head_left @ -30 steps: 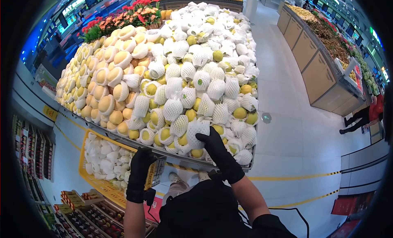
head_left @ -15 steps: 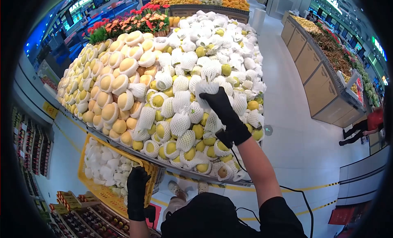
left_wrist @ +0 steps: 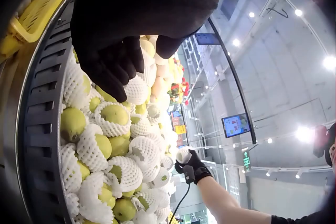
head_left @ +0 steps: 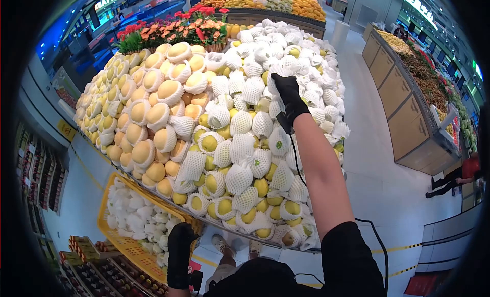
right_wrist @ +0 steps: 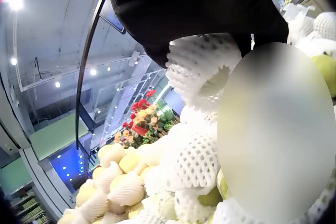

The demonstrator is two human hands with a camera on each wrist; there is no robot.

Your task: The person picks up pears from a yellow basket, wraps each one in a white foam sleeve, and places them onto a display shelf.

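My right hand [head_left: 290, 95], in a black glove, reaches over the far half of a heap of green-yellow pears [head_left: 210, 143] in white foam nets. It grips a foam-netted fruit [right_wrist: 197, 66], its net covering most of it, just above the heap. The same fruit [left_wrist: 184, 155] shows in the left wrist view. Near the yellow crate [head_left: 176, 211] hangs my left hand [head_left: 179, 246], gloved too, its fingers loosely curled and holding nothing. In the left wrist view its fingers [left_wrist: 107, 77] overlap the pears near the grey stand edge [left_wrist: 47, 108]. A blurred patch hides part of the right wrist view.
Yellow round fruit [head_left: 164, 139] in foam nets fills the stand's left side, with red and orange flowers [head_left: 201, 29] behind. Loose white foam nets [head_left: 130, 207] lie in the crate. Shelves of small goods [head_left: 89, 266] stand at lower left. A person in red [head_left: 469, 169] is across the aisle.
My right hand has carried the foam-netted fruit from the stand's front edge away to the far part of the heap. My left hand has drawn back from the stand edge beside the crate.
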